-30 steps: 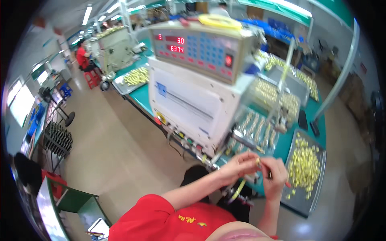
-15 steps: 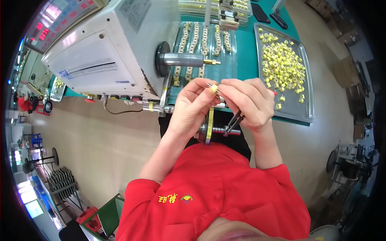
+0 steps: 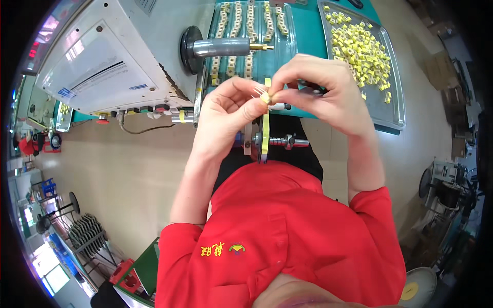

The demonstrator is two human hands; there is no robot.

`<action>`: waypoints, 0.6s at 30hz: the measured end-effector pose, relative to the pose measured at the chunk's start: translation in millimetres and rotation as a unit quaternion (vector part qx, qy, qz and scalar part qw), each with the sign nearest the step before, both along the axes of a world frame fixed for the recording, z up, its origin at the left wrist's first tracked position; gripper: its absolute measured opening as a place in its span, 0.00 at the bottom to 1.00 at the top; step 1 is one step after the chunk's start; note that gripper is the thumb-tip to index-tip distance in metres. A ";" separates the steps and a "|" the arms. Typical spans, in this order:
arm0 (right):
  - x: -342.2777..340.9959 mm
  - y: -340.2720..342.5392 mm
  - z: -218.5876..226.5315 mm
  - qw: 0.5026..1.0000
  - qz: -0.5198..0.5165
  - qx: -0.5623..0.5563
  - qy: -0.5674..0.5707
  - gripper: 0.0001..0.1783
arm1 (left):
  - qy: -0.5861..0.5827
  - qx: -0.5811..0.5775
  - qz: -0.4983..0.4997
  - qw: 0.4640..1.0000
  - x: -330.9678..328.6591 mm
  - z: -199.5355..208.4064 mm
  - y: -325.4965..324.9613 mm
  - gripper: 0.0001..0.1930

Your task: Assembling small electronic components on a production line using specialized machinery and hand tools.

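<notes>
Thumb and fingers of my left hand (image 3: 223, 110) pinch a small yellow-wrapped coil bobbin (image 3: 264, 97), its thin metal pins pointing up and left. My right hand (image 3: 328, 92) meets it from the other side, thumb and forefinger closed against the bobbin's right edge. Tucked among the right fingers is a dark slim hand tool (image 3: 310, 88), mostly hidden; its kind is unclear. Just behind and below the fingertips, a strip of yellow tape (image 3: 265, 128) runs down to a roll on a metal spindle (image 3: 280, 141) in front of my lap.
A white winding machine (image 3: 108, 61) with a grey shaft (image 3: 221, 47) stands at the left. Behind my hands, a clear tray (image 3: 285, 49) holds rows of bobbins. At the right, a metal tray (image 3: 395, 97) carries many loose yellow bobbins on the green table (image 3: 310, 43).
The view has shifted, so the machine and trays sit higher in it. My right hand has turned, and the dark tool that hung below it is now tucked among its fingers. The bobbin stays pinched.
</notes>
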State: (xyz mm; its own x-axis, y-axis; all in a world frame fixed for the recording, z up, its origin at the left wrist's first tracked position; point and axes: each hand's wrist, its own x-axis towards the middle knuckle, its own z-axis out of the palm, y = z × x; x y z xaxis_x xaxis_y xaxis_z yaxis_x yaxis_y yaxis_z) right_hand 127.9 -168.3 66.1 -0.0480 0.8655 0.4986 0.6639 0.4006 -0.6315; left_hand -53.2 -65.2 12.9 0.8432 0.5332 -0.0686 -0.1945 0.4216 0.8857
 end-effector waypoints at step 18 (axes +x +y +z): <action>-27.0 -13.8 -63.6 0.894 0.039 -0.007 0.446 0.05 | -0.043 0.115 0.046 0.991 -5.0 -5.3 -16.7 0.10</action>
State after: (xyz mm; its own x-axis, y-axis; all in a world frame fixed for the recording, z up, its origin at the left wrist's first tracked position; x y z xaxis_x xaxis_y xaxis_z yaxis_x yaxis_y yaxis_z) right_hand 101.0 -182.1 2.5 0.3026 0.8837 0.3570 -0.1369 0.4110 -0.9013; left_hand -58.2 -81.9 7.6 0.7878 0.6013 0.1333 -0.3010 0.1870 0.9351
